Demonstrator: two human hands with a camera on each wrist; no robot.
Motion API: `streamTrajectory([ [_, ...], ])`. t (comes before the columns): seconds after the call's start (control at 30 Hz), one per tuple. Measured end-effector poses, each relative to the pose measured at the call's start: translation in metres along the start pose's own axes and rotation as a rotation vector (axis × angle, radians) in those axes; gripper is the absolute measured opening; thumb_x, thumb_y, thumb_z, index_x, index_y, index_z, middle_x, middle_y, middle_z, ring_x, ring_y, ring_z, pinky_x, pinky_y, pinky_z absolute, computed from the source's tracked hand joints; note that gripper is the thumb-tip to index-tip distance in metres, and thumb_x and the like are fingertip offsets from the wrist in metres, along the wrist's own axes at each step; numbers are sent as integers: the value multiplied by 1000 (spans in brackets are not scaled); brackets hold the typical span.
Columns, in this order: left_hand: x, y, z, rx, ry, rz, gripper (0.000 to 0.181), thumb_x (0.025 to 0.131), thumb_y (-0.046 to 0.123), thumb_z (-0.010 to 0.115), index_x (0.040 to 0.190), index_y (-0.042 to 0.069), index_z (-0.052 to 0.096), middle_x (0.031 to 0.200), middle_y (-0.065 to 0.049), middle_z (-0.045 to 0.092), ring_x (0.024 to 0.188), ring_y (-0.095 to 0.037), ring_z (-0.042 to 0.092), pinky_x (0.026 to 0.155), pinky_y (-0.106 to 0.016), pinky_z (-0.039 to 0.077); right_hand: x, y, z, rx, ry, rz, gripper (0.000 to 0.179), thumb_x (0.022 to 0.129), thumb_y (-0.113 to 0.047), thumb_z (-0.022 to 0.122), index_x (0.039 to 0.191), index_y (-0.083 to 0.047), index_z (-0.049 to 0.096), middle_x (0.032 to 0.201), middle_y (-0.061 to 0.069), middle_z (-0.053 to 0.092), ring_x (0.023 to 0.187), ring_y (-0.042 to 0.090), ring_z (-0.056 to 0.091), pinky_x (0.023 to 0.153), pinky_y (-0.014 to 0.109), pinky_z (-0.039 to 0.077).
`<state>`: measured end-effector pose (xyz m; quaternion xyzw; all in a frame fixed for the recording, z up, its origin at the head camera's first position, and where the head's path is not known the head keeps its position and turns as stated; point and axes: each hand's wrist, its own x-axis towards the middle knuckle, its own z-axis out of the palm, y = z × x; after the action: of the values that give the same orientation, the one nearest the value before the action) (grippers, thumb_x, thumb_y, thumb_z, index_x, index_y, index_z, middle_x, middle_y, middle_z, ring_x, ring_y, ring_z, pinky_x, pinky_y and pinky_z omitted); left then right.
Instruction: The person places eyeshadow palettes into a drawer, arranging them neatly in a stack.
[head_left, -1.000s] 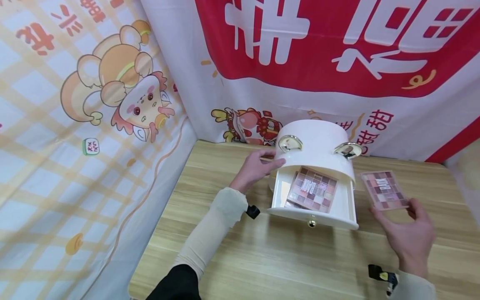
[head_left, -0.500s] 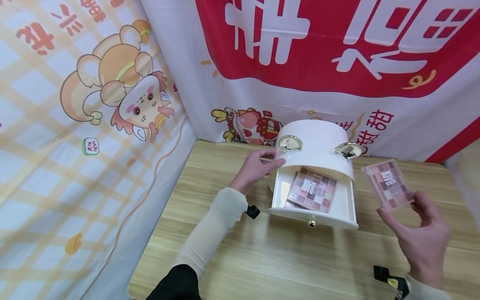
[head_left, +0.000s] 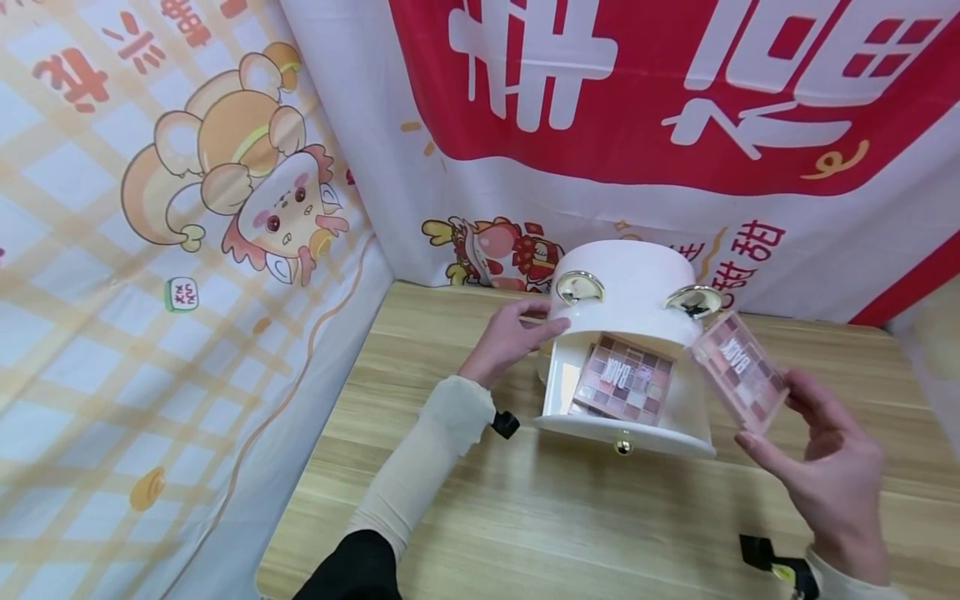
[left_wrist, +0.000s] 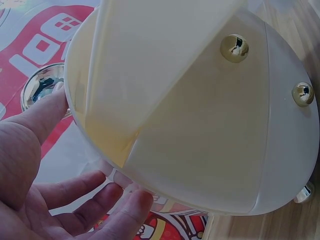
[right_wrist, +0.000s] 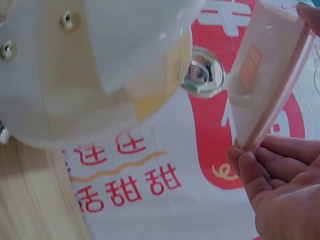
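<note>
A white rounded desktop organizer (head_left: 626,275) stands on the table with its top drawer (head_left: 660,438) pulled out. Eyeshadow palettes (head_left: 627,379), one over another, lie at the drawer's left. My left hand (head_left: 513,337) rests against the organizer's left side; in the left wrist view its thumb touches the rim near a gold ring-shaped piece (left_wrist: 40,85) and the other fingers lie loosely along the wall. With my right hand (head_left: 843,471) I pinch another eyeshadow palette (head_left: 740,371) by its edge, thumb below and fingers above. That palette is tilted and overlaps the drawer's right edge in the head view.
Lower drawers with gold knobs (left_wrist: 303,94) show on the organizer's front. Behind the wooden table (head_left: 420,467) hangs a red and white printed cloth (head_left: 645,158). A checked cloth (head_left: 187,333) with cartoon figures covers the left side.
My right hand lifted the palette off the table's right side, tilted it and moved it left to the drawer's right edge. The left hand and organizer stayed in place.
</note>
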<state>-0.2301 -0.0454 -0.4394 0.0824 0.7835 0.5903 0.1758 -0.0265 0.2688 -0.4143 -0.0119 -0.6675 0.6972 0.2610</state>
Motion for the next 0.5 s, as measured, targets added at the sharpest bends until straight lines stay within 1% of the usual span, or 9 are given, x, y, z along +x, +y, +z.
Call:
streamTrajectory([
  [0.1, 0, 0, 0, -7, -1, -2, 74, 77, 60, 80, 135, 18, 61, 120, 3, 64, 101, -15, 65, 80, -34, 59, -1, -5, 4, -4, -55, 30, 87, 56, 39, 69, 137, 12, 52, 136, 22, 58, 119, 26, 53, 107, 22, 37],
  [0.13, 0, 0, 0, -10, -2, -4, 74, 77, 60, 81, 135, 18, 61, 120, 3, 64, 101, -15, 66, 80, -34, 59, -1, -6, 5, 11, -78, 34, 87, 56, 40, 68, 137, 13, 51, 137, 22, 57, 119, 25, 53, 109, 23, 35],
  [0.27, -1, 1, -1, -13, 0, -14, 74, 76, 60, 81, 135, 18, 62, 120, 3, 64, 102, -15, 66, 80, -34, 59, -2, -8, 9, 13, -185, 23, 89, 56, 39, 70, 139, 15, 48, 138, 21, 56, 120, 23, 53, 112, 23, 30],
  [0.33, -1, 1, -1, -9, 3, -18, 74, 76, 60, 81, 135, 19, 62, 121, 3, 64, 102, -15, 66, 79, -34, 59, -1, -7, 12, -23, -233, 13, 90, 57, 37, 73, 140, 14, 48, 139, 20, 56, 121, 23, 52, 112, 22, 29],
  [0.43, 0, 1, -1, -7, 6, -18, 75, 76, 60, 81, 135, 18, 62, 121, 3, 64, 102, -15, 66, 80, -34, 58, 0, -6, 14, -146, -287, -4, 92, 57, 31, 79, 141, 9, 49, 139, 17, 56, 122, 23, 50, 111, 19, 29],
  [0.5, 0, 1, -1, -9, 5, -15, 75, 76, 60, 81, 135, 17, 62, 120, 2, 64, 101, -15, 65, 83, -36, 58, 1, -6, 16, -233, -319, -24, 93, 57, 28, 82, 142, 6, 50, 138, 16, 56, 122, 23, 49, 110, 18, 30],
])
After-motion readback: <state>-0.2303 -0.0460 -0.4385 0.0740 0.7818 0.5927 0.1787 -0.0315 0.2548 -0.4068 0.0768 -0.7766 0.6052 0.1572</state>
